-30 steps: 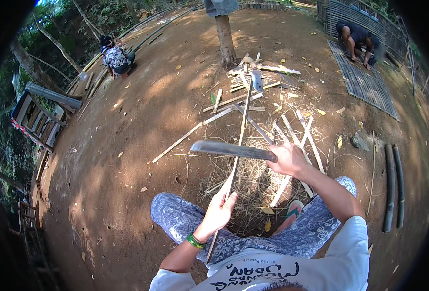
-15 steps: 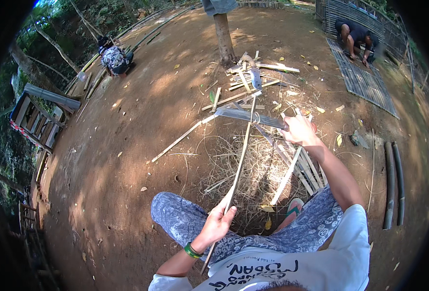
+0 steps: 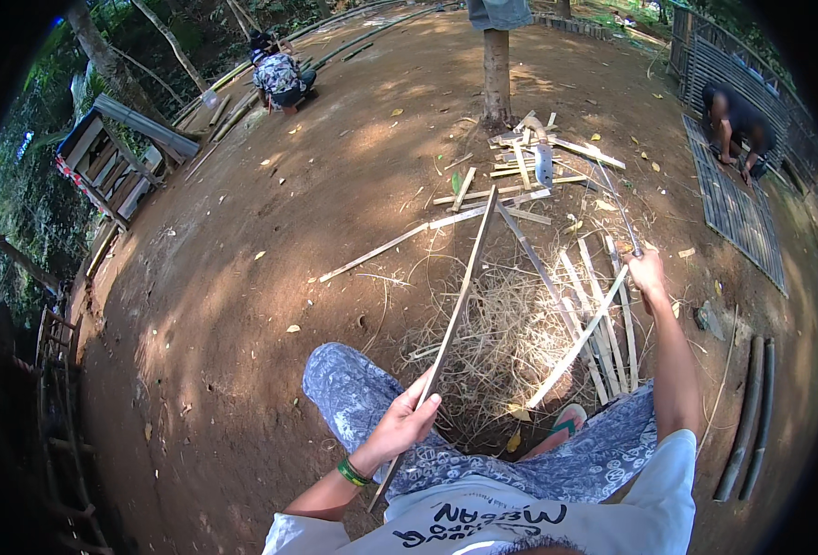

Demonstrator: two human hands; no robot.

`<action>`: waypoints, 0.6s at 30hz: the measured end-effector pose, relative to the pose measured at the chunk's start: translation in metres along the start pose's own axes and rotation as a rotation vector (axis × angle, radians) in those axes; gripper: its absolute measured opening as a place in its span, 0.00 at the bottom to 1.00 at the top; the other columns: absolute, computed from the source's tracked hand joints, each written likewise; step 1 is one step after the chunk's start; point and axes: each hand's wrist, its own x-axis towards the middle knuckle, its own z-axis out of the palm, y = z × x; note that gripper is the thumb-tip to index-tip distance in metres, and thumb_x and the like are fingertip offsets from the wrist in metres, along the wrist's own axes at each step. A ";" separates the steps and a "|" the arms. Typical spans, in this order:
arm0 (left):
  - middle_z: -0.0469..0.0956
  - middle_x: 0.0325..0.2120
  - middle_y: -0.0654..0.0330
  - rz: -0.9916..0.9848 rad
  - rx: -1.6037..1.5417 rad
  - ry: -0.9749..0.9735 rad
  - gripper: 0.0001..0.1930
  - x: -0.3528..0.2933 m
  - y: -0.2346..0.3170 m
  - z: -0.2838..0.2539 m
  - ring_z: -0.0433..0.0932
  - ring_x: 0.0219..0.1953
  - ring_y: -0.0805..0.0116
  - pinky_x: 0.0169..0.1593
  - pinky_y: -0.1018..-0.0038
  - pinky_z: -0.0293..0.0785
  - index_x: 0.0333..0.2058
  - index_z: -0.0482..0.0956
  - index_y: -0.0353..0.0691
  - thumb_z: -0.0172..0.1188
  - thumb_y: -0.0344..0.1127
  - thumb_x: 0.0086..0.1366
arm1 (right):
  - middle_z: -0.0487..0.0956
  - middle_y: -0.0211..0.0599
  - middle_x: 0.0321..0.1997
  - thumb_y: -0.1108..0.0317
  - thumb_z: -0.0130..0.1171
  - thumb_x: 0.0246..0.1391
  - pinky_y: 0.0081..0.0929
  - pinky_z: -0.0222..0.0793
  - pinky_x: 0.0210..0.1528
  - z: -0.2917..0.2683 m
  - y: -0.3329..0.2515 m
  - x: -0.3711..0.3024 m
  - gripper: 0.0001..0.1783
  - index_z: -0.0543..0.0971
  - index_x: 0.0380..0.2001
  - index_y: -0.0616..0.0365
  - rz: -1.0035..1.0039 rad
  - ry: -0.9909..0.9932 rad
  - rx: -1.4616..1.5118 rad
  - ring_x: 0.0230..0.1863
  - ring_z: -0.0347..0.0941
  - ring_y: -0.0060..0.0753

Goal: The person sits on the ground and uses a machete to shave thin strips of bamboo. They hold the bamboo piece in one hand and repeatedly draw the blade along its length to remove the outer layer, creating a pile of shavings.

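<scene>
My left hand (image 3: 406,424) is closed round the lower part of a long bamboo strip (image 3: 462,305), which slants up and away from my lap. Out to the right, my right hand (image 3: 648,275) grips a machete (image 3: 620,208). Its blade shows nearly edge-on, points away from me and stands apart from the strip. Below the strip lies a heap of thin curled shavings (image 3: 483,342). Several cut bamboo strips (image 3: 603,324) fan out near my sandalled foot (image 3: 568,421). A second broad blade (image 3: 543,165) with a curved handle rests on more strips farther off.
A thin tree trunk (image 3: 497,79) with cloth on it rises beyond the strips. Two dark poles (image 3: 742,416) lie at right. One person (image 3: 279,74) squats far left; another (image 3: 737,125) bends over a slatted bamboo panel (image 3: 733,203). A small shelter (image 3: 117,157) stands at left.
The machete has swung right, off the bamboo strip, with my right hand; its blade has turned edge-on. A shaving curl near the blade no longer shows. The whole view has shifted.
</scene>
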 end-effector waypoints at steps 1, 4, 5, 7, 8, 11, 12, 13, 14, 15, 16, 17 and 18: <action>0.57 0.19 0.76 -0.027 -0.088 -0.008 0.29 0.007 0.005 -0.002 0.54 0.17 0.85 0.19 0.84 0.55 0.73 0.49 0.54 0.46 0.37 0.78 | 0.82 0.52 0.27 0.56 0.63 0.47 0.41 0.72 0.39 0.004 -0.002 -0.005 0.19 0.81 0.27 0.66 -0.021 0.000 0.017 0.32 0.81 0.47; 0.61 0.23 0.72 -0.002 -0.087 -0.015 0.27 0.023 0.018 -0.006 0.59 0.19 0.83 0.23 0.83 0.61 0.72 0.51 0.54 0.43 0.42 0.79 | 0.81 0.50 0.26 0.60 0.63 0.47 0.40 0.72 0.40 0.009 -0.027 -0.025 0.16 0.81 0.30 0.65 -0.088 -0.022 0.056 0.33 0.81 0.45; 0.63 0.24 0.70 0.024 -0.064 -0.028 0.27 0.029 0.023 -0.006 0.61 0.20 0.82 0.24 0.83 0.64 0.72 0.51 0.53 0.43 0.43 0.79 | 0.79 0.47 0.23 0.59 0.63 0.46 0.39 0.71 0.38 0.012 -0.029 -0.030 0.17 0.80 0.29 0.65 -0.117 0.000 0.094 0.30 0.79 0.43; 0.66 0.26 0.68 0.074 -0.112 -0.057 0.25 0.044 0.029 -0.009 0.66 0.21 0.80 0.26 0.81 0.68 0.71 0.53 0.50 0.43 0.43 0.79 | 0.68 0.30 0.15 0.61 0.65 0.50 0.33 0.60 0.27 0.019 -0.036 -0.040 0.17 0.73 0.19 0.62 -0.206 0.050 0.223 0.20 0.62 0.25; 0.68 0.27 0.67 0.096 -0.137 -0.059 0.25 0.048 0.032 -0.012 0.68 0.22 0.79 0.27 0.80 0.70 0.70 0.55 0.49 0.43 0.43 0.78 | 0.67 0.28 0.15 0.60 0.65 0.51 0.32 0.59 0.26 0.017 -0.054 -0.054 0.18 0.72 0.19 0.61 -0.221 0.021 0.274 0.20 0.60 0.23; 0.69 0.28 0.67 0.166 -0.146 -0.021 0.23 0.062 0.046 -0.012 0.71 0.25 0.77 0.31 0.79 0.72 0.68 0.58 0.45 0.44 0.43 0.78 | 0.64 0.25 0.15 0.59 0.67 0.53 0.30 0.55 0.26 0.003 -0.084 -0.082 0.21 0.69 0.17 0.59 -0.307 0.006 0.396 0.20 0.56 0.21; 0.71 0.30 0.66 0.198 -0.121 -0.034 0.22 0.064 0.054 -0.011 0.74 0.28 0.76 0.34 0.78 0.74 0.65 0.60 0.42 0.46 0.42 0.78 | 0.63 0.24 0.15 0.58 0.67 0.54 0.29 0.55 0.25 0.002 -0.085 -0.085 0.22 0.69 0.17 0.58 -0.370 0.037 0.421 0.20 0.55 0.20; 0.72 0.30 0.66 0.205 -0.124 -0.039 0.22 0.069 0.058 -0.011 0.74 0.29 0.76 0.34 0.78 0.74 0.65 0.61 0.42 0.46 0.41 0.77 | 0.63 0.23 0.15 0.57 0.67 0.55 0.29 0.54 0.25 0.000 -0.086 -0.090 0.23 0.69 0.17 0.58 -0.426 0.069 0.441 0.21 0.54 0.20; 0.72 0.31 0.65 0.211 -0.126 -0.044 0.21 0.073 0.062 -0.011 0.75 0.29 0.75 0.35 0.78 0.74 0.64 0.61 0.41 0.47 0.40 0.77 | 0.62 0.23 0.16 0.62 0.67 0.55 0.28 0.52 0.26 -0.001 -0.090 -0.097 0.21 0.68 0.17 0.58 -0.450 0.080 0.500 0.22 0.53 0.19; 0.73 0.31 0.65 0.217 -0.128 -0.049 0.21 0.077 0.066 -0.011 0.75 0.30 0.75 0.36 0.77 0.75 0.64 0.62 0.41 0.47 0.39 0.77 | 0.63 0.24 0.16 0.61 0.67 0.55 0.28 0.54 0.26 -0.002 -0.092 -0.099 0.21 0.69 0.18 0.59 -0.451 0.076 0.449 0.22 0.55 0.19; 0.74 0.31 0.64 0.184 -0.178 -0.046 0.19 0.078 0.072 -0.008 0.76 0.30 0.74 0.36 0.76 0.76 0.62 0.64 0.40 0.47 0.37 0.77 | 0.64 0.24 0.16 0.61 0.67 0.55 0.28 0.55 0.26 -0.004 -0.096 -0.105 0.21 0.70 0.18 0.60 -0.440 0.066 0.427 0.22 0.56 0.19; 0.75 0.31 0.64 0.174 -0.183 -0.054 0.18 0.082 0.074 -0.006 0.76 0.30 0.74 0.36 0.76 0.76 0.61 0.64 0.40 0.47 0.37 0.77 | 0.64 0.25 0.16 0.60 0.67 0.55 0.28 0.56 0.26 -0.004 -0.100 -0.113 0.20 0.71 0.19 0.60 -0.429 0.060 0.402 0.22 0.57 0.19; 0.75 0.31 0.64 0.165 -0.187 -0.061 0.17 0.085 0.075 -0.005 0.76 0.30 0.74 0.37 0.75 0.76 0.61 0.65 0.40 0.47 0.36 0.77 | 0.65 0.26 0.15 0.58 0.67 0.55 0.29 0.57 0.26 -0.003 -0.103 -0.120 0.20 0.73 0.21 0.61 -0.454 0.089 0.329 0.21 0.58 0.21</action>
